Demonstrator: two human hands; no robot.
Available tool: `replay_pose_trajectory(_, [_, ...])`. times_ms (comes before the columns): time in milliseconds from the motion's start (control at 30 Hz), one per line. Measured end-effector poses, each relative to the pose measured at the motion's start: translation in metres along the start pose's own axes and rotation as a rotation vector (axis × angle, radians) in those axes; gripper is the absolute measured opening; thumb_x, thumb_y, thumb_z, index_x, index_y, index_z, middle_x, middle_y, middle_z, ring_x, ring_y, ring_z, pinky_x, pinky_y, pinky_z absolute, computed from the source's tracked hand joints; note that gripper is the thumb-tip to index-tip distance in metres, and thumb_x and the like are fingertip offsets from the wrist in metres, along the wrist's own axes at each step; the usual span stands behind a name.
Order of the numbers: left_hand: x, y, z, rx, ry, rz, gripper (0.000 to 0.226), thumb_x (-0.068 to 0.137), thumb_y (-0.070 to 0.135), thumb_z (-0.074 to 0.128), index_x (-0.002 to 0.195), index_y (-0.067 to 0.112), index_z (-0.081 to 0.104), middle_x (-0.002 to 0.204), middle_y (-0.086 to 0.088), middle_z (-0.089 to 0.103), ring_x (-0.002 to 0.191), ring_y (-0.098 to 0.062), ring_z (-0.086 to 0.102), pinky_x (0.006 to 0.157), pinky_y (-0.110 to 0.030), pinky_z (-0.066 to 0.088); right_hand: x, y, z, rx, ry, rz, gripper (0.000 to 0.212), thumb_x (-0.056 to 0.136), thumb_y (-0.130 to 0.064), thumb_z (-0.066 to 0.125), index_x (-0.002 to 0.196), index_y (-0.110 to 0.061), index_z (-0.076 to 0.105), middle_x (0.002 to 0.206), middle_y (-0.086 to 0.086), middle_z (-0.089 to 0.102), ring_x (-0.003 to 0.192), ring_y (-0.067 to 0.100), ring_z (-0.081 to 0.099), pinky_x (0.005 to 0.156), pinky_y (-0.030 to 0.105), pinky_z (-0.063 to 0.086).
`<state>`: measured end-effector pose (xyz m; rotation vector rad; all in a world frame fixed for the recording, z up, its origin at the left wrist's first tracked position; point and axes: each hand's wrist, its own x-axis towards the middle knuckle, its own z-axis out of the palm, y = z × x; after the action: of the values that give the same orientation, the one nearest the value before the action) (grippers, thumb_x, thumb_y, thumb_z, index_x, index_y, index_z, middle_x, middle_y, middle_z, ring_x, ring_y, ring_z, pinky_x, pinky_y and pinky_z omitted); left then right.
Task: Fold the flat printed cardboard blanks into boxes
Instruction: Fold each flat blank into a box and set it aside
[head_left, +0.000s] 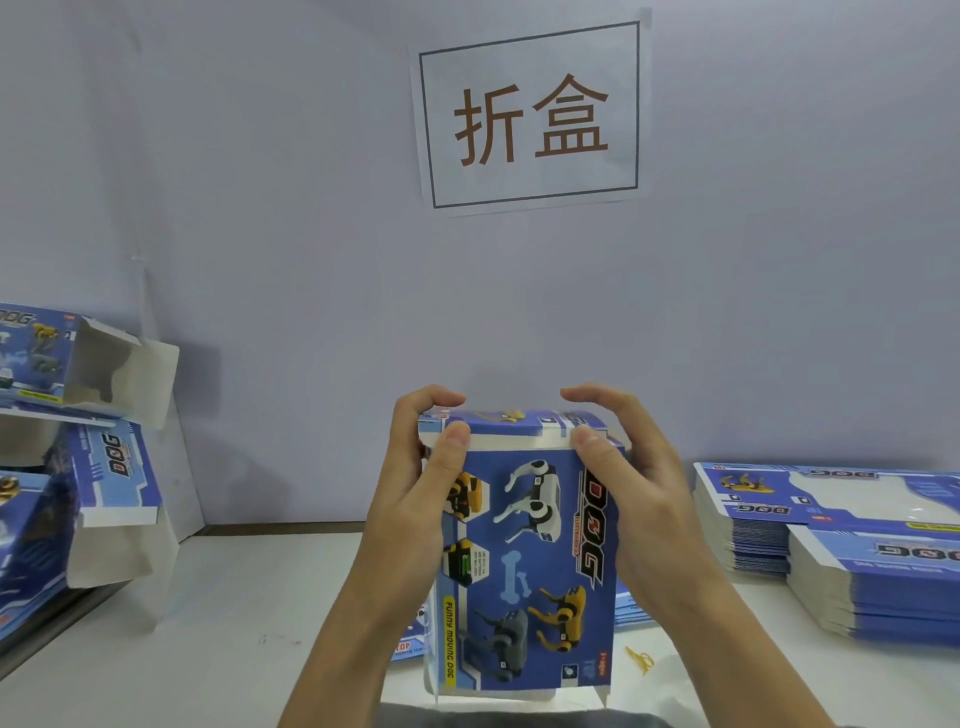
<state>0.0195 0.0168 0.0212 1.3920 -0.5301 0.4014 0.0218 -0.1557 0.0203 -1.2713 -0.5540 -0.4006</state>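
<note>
Blue cardboard box (524, 545) upright btwn hands: left hand (415, 488) & right hand (628, 488) both grip its top.

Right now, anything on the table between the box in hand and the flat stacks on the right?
Head view: between the box and the stacks, the table shows a small yellow rubber band and a few flat blanks behind the right hand.

wall sign (530, 118) with two characters above hands; yellow rubber band (640, 660) on white table (218, 623), below right hand.
</note>
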Motion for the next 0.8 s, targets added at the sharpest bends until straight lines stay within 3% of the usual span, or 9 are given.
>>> replay_pose_trajectory(133, [0.000,0.003,0.000,0.055,-0.008,0.046,0.014,0.094,0.046,0.059,0.105,0.037,0.060,0.123,-0.012,0.062,0.110,-0.037,0.067,0.074,-0.052,0.061,0.001,0.004,-0.001,0.063,-0.008,0.030,0.018,0.083,-0.027,0.051,0.094,-0.025,0.065,0.098,0.018,0.070,0.076,0.031,0.072,0.060,0.039,0.056])
replay_pose_trajectory(300, [0.000,0.010,0.004,0.115,0.003,0.105,0.016,0.080,0.051,0.057,0.090,0.044,0.067,0.138,0.018,0.049,0.133,-0.034,0.049,0.075,-0.037,0.062,0.000,0.006,0.001,0.116,-0.036,0.065,0.017,0.082,-0.028,0.047,0.089,-0.026,0.062,0.096,0.020,0.069,0.074,0.030,0.069,0.059,0.035,0.054])
replay_pose_trajectory(400, [-0.003,0.009,0.007,0.123,-0.012,0.115,0.020,0.080,0.049,0.055,0.095,0.043,0.067,0.139,0.020,0.046,0.127,-0.018,0.055,0.070,-0.023,0.059,-0.001,0.005,0.000,0.133,-0.015,0.063,0.018,0.086,-0.035,0.049,0.091,-0.023,0.060,0.093,0.018,0.069,0.073,0.030,0.069,0.060,0.035,0.055])
replay_pose_trajectory(500, [-0.004,0.008,0.012,0.106,-0.026,0.105,0.029,0.076,0.055,0.054,0.098,0.041,0.066,0.138,0.025,0.044,0.119,-0.003,0.058,0.066,-0.019,0.058,0.000,0.007,-0.002,0.082,0.024,0.067,0.016,0.085,-0.037,0.051,0.090,-0.024,0.059,0.095,0.019,0.068,0.075,0.031,0.069,0.069,0.043,0.052])
replay_pose_trajectory(667, [-0.002,0.007,0.018,0.090,0.108,0.110,0.057,0.081,0.061,0.037,0.107,0.020,0.068,0.130,0.027,0.053,0.109,0.005,0.063,0.065,-0.010,0.053,0.002,0.012,0.002,0.042,0.054,0.063,0.013,0.079,-0.032,0.046,0.082,-0.029,0.059,0.088,0.009,0.070,0.071,0.027,0.070,0.064,0.039,0.050])
replay_pose_trajectory(733, [-0.001,0.007,0.019,0.085,0.109,0.113,0.057,0.085,0.055,0.036,0.108,0.015,0.068,0.125,0.029,0.056,0.107,0.008,0.063,0.066,-0.009,0.052,0.002,0.013,0.003,0.037,0.064,0.057,0.014,0.078,-0.030,0.044,0.080,-0.030,0.058,0.084,0.006,0.070,0.068,0.026,0.069,0.061,0.038,0.050])
replay_pose_trajectory(800, [-0.001,0.007,0.020,0.081,0.076,0.114,0.049,0.087,0.051,0.039,0.103,0.016,0.070,0.133,0.022,0.052,0.111,0.009,0.060,0.067,-0.008,0.052,0.003,0.014,0.002,0.035,0.081,0.056,0.015,0.078,-0.029,0.043,0.079,-0.030,0.058,0.082,0.006,0.069,0.066,0.025,0.068,0.060,0.037,0.048])
